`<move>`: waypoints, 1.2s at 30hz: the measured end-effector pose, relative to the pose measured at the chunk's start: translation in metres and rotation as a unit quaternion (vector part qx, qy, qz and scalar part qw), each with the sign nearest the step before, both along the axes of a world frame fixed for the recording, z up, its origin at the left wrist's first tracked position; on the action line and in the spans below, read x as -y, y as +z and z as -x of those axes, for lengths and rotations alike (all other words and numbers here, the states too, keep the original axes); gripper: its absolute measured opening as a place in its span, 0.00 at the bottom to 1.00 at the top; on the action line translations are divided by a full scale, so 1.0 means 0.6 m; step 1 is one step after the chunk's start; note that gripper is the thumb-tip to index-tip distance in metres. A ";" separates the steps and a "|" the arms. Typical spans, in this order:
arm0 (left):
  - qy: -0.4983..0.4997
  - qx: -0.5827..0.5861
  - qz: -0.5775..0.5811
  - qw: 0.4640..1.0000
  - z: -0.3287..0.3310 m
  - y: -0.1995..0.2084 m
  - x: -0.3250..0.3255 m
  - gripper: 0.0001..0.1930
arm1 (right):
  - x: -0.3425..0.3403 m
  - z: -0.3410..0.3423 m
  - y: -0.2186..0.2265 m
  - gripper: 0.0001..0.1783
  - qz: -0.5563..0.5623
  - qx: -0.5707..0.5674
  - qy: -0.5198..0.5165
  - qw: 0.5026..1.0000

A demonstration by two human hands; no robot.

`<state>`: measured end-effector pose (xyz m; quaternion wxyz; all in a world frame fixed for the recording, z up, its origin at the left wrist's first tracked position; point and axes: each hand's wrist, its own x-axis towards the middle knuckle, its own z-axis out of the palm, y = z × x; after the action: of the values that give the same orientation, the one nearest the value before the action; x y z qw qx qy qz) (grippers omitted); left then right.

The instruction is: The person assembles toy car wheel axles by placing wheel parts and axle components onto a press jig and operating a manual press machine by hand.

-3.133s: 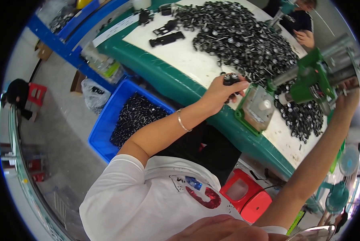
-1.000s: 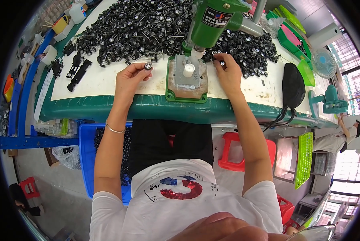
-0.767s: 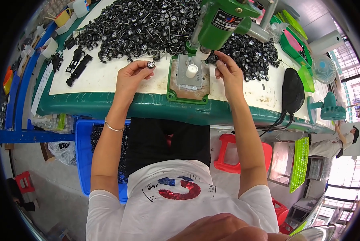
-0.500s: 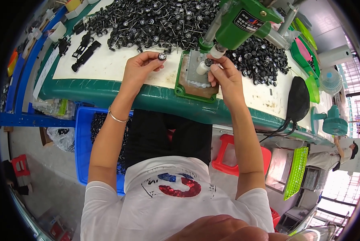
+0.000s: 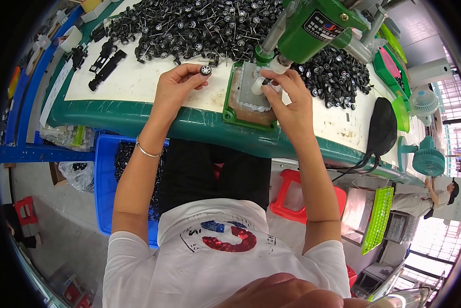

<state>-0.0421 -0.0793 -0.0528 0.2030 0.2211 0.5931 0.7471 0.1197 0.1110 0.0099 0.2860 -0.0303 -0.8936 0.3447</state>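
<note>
Between thumb and forefinger, my left hand [image 5: 175, 90] pinches a small black toy wheel [image 5: 205, 71] with silver spokes, held above the white work surface. My right hand [image 5: 293, 100] is closed at the white cylindrical holder [image 5: 259, 86], its fingertips on another small black wheel [image 5: 266, 81] at the holder's top. Those fingers hide most of that wheel. The holder stands on a grey block [image 5: 248, 92] in the green press base [image 5: 246, 121]. Just above the hand is the green press head [image 5: 310, 32] with its pale ram tip [image 5: 280, 64].
A large heap of black wheels with metal axles [image 5: 194, 31] covers the table's back, and loose wheels [image 5: 333, 77] lie right of the press. Black chassis pieces [image 5: 107, 71] lie at left. A blue bin [image 5: 104, 205] stands below, a red stool [image 5: 291, 195] at right.
My right fingers have drawn in over the wheel at the white holder, covering more of it. My left hand with its wheel has shifted slightly to the left.
</note>
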 end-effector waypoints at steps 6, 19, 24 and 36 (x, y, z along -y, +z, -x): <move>-0.005 -0.003 0.004 1.000 0.000 0.003 0.000 0.08 | -0.003 0.010 -0.003 0.15 -0.064 0.017 -0.013 0.998; -0.037 -0.002 -0.059 0.998 -0.033 0.046 -0.024 0.08 | 0.004 0.006 -0.028 0.10 -0.013 -0.102 -0.032 0.994; -0.050 0.004 -0.059 0.997 -0.050 0.059 -0.039 0.08 | -0.002 0.004 -0.040 0.11 0.060 -0.085 -0.020 0.994; -0.063 -0.041 -0.005 0.997 -0.076 0.098 -0.100 0.08 | -0.012 0.003 -0.026 0.20 0.241 0.045 0.017 0.969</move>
<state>0.0036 -0.0192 0.0058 0.2240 0.2891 0.5824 0.7260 0.1181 0.1182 -0.0059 0.2243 -0.0988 -0.7963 0.5531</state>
